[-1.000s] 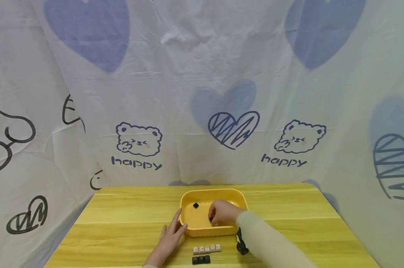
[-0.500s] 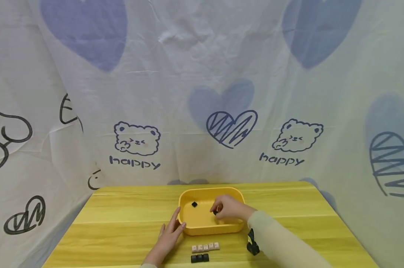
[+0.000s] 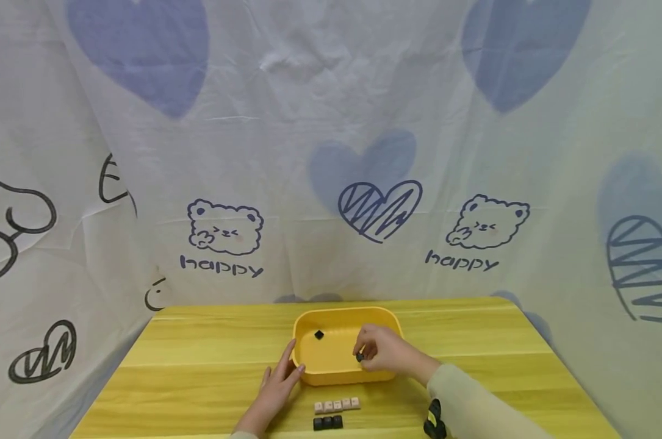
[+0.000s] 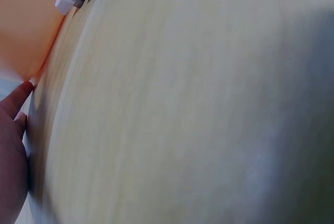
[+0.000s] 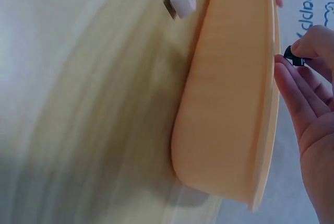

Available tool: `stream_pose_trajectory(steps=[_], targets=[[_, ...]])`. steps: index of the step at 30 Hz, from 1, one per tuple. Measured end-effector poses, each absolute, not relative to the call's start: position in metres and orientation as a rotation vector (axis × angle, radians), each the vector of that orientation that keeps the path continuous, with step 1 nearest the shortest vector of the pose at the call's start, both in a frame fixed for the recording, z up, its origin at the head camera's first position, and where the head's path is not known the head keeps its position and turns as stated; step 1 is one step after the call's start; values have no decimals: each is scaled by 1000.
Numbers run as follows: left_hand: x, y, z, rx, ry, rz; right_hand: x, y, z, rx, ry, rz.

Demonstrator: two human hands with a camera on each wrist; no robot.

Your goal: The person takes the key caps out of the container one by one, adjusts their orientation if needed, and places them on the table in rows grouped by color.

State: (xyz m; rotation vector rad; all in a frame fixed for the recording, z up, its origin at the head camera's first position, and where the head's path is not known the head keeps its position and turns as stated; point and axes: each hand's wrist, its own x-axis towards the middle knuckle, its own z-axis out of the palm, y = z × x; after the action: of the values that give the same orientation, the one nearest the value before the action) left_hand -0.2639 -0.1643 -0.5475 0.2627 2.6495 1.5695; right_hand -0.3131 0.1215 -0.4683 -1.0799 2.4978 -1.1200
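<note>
My right hand (image 3: 385, 350) pinches a black keycap (image 5: 294, 57) between thumb and fingers, over the right part of a yellow plastic basin (image 3: 331, 377). In the right wrist view that hand is at the basin's rim. Another black keycap (image 3: 319, 335) lies on the basin floor, toward the back left. My left hand (image 3: 276, 390) rests against the basin's left front corner with fingers spread; in the left wrist view a fingertip touches the basin wall (image 4: 26, 36). In front of the basin lie a row of white keycaps (image 3: 337, 405) and, nearer me, a row of three black keycaps (image 3: 327, 422).
Everything stands on a yellow wood-grain table (image 3: 210, 347). Behind and beside it hangs a pale cloth (image 3: 298, 256) printed with hearts and bears. A black wrist device (image 3: 434, 419) sits under the right sleeve (image 3: 473, 399).
My right hand has lifted the black keycap from the basin floor and shifted right, toward the basin's near right side. The left hand has stayed at the corner.
</note>
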Motion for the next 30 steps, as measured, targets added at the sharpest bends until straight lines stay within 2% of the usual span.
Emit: stream_pose_trajectory(steps=[13,30], targets=[[-263,-165,-546,270,2646,1565,-283,125,-471,-1188,2477,-1222],[-263,-163,-545,236,2644,1555,-246,120,-494,-1114,2494,-1262]])
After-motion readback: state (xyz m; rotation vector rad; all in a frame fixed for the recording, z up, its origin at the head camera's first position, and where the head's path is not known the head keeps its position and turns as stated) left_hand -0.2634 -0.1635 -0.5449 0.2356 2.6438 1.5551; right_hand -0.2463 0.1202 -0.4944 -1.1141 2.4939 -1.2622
